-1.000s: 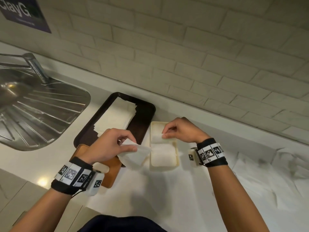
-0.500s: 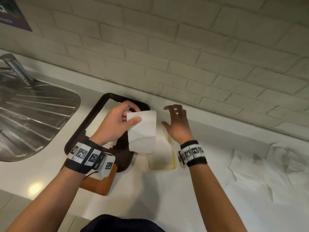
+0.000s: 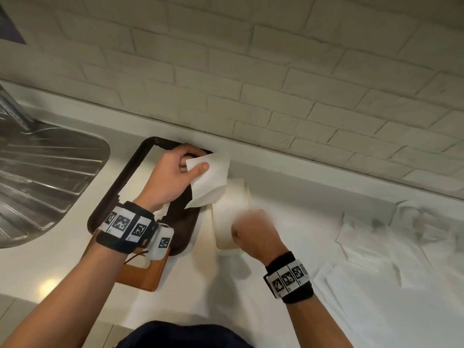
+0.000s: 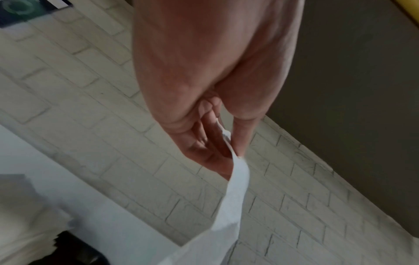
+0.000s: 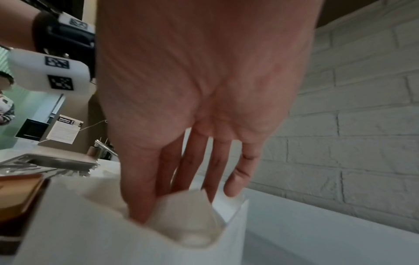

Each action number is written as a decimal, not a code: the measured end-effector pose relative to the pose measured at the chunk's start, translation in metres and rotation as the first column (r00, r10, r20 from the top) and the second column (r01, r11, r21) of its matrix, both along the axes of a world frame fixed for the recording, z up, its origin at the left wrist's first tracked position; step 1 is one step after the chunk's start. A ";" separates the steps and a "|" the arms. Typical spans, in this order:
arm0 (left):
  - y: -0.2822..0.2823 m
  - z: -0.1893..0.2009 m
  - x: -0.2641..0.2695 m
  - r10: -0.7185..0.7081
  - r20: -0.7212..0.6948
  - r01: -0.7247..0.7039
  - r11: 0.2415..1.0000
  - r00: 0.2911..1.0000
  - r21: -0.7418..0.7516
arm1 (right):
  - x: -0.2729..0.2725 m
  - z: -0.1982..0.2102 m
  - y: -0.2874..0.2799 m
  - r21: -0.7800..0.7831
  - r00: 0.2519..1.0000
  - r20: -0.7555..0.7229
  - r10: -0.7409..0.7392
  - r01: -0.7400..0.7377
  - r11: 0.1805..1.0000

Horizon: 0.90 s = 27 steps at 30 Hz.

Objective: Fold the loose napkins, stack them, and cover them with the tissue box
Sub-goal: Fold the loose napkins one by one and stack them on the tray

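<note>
My left hand [image 3: 195,165] pinches a folded white napkin [image 3: 211,182] by its top corner and holds it over the far end of the dark tray [image 3: 110,197]. In the left wrist view the napkin [image 4: 235,197] hangs from thumb and fingers [image 4: 231,143]. A stack of folded napkins [image 3: 140,182] lies in that tray. My right hand [image 3: 241,229], blurred, is at the near end of the cream holder [image 3: 226,217]. In the right wrist view its thumb and fingers [image 5: 181,206] dip inside the holder's wall [image 5: 90,233] and pinch a napkin [image 5: 190,215] there.
A tan tissue box cover [image 3: 143,277] lies under my left wrist, at the tray's near end. Loose crumpled napkins [image 3: 376,259] spread over the counter on the right. A steel sink drainer [image 3: 45,184] is at the left. A brick wall backs the counter.
My left hand lifted the folded napkin from beside the holder up over the tray's far end. My right hand drew back from the holder's far end to its near end.
</note>
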State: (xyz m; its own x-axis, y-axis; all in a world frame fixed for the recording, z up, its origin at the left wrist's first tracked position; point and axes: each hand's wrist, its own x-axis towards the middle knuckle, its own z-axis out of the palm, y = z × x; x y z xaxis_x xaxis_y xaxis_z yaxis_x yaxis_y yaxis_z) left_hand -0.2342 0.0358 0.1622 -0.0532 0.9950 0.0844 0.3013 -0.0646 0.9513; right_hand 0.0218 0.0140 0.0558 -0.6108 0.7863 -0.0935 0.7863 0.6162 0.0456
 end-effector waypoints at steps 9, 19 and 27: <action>0.009 0.026 0.048 -0.313 -0.008 0.313 0.949 0.950 0.030 | 0.011 0.063 -0.017 -0.561 0.055 -0.827 -0.559 -0.035 0.827; 0.052 -0.062 0.057 -0.084 -0.450 0.130 0.989 0.889 0.073 | 0.008 -0.003 -0.042 -0.417 0.382 -0.702 -0.601 0.464 0.782; 0.051 -0.111 0.078 -0.076 -0.788 0.127 0.992 0.612 0.003 | -0.003 -0.007 -0.045 -0.164 0.746 -0.355 -0.563 0.543 0.823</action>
State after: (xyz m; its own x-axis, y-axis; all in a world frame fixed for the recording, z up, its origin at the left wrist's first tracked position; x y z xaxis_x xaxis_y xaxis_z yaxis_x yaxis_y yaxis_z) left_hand -0.1558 0.0867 0.0516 0.1600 0.9823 0.0970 0.9189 -0.1841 0.3488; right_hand 0.0188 -0.0307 0.0483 -0.0648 0.9979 0.0017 0.9391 0.0616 -0.3380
